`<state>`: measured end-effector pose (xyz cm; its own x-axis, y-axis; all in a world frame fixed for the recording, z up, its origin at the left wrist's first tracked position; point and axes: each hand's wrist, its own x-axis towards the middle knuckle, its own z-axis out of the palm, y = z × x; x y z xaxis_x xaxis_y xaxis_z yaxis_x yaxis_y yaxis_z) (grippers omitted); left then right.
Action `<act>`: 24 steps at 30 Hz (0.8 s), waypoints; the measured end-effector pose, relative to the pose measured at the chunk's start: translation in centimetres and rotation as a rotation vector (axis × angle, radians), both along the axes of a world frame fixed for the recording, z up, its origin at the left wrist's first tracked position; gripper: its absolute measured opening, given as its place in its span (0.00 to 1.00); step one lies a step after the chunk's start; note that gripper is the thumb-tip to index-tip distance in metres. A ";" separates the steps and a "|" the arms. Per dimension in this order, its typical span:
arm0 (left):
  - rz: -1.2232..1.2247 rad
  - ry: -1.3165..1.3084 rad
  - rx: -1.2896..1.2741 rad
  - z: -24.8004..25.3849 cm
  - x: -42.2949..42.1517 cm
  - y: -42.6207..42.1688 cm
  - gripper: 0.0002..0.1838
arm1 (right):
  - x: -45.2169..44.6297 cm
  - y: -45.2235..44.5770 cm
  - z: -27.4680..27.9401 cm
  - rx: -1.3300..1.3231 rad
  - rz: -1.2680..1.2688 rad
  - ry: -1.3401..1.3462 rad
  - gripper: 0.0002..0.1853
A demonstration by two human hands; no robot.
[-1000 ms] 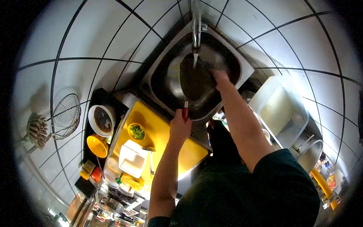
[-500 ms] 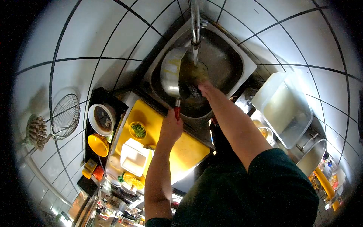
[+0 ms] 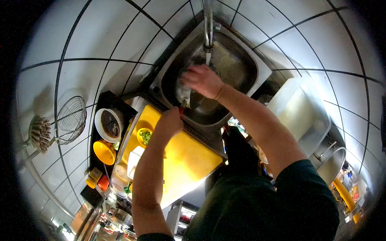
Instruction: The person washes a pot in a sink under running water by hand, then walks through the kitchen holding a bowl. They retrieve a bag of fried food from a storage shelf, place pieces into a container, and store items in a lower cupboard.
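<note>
My left hand (image 3: 169, 121) is closed round the red handle (image 3: 182, 109) of a metal pan (image 3: 185, 94) in the sink. The pan is tilted, and much of it is hidden behind my right hand and forearm. My right hand (image 3: 202, 81) is over the pan, its fingers stretched out to the left and slightly blurred; nothing shows in them. From the faucet (image 3: 208, 34), water runs down just behind that hand into the metal sink (image 3: 235, 52).
A yellow cutting board (image 3: 193, 156) lies before the sink, with a yellow bowl of chopped greens (image 3: 144, 136). To the left stand a white tub of dark liquid (image 3: 109, 124) and a yellow bowl (image 3: 104, 152). A wire strainer (image 3: 71, 120) hangs on the tiles; a translucent bin (image 3: 299, 114) stands right.
My right hand has lifted out of the pan and moved up and left. My left hand has shifted left with the handle, and the pan has turned in the sink.
</note>
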<state>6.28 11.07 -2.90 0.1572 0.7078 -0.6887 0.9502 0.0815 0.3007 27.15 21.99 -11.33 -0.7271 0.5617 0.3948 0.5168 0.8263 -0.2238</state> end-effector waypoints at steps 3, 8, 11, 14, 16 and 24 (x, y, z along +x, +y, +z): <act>-0.095 0.086 -0.090 0.5 -0.2 2.5 0.10 | -1.2 -0.3 0.5 0.054 0.231 -0.001 0.28; -0.064 0.158 -0.129 1.7 0.5 3.2 0.12 | 1.4 4.3 -0.6 -0.219 0.005 -0.295 0.29; -0.108 0.098 -0.044 -0.7 -0.8 1.6 0.12 | 2.6 4.5 -3.8 -0.431 -0.262 -0.283 0.30; -0.074 0.143 -0.115 1.4 0.2 1.6 0.12 | 1.9 3.2 -4.2 -0.202 -0.125 -0.172 0.32; -0.084 0.116 -0.087 0.3 -0.3 1.5 0.11 | 0.7 3.2 -2.0 -0.042 0.080 -0.131 0.32; 0.022 -0.049 -0.008 -2.0 -1.8 -0.3 0.11 | -0.8 4.7 -1.0 -0.253 -0.022 -0.198 0.32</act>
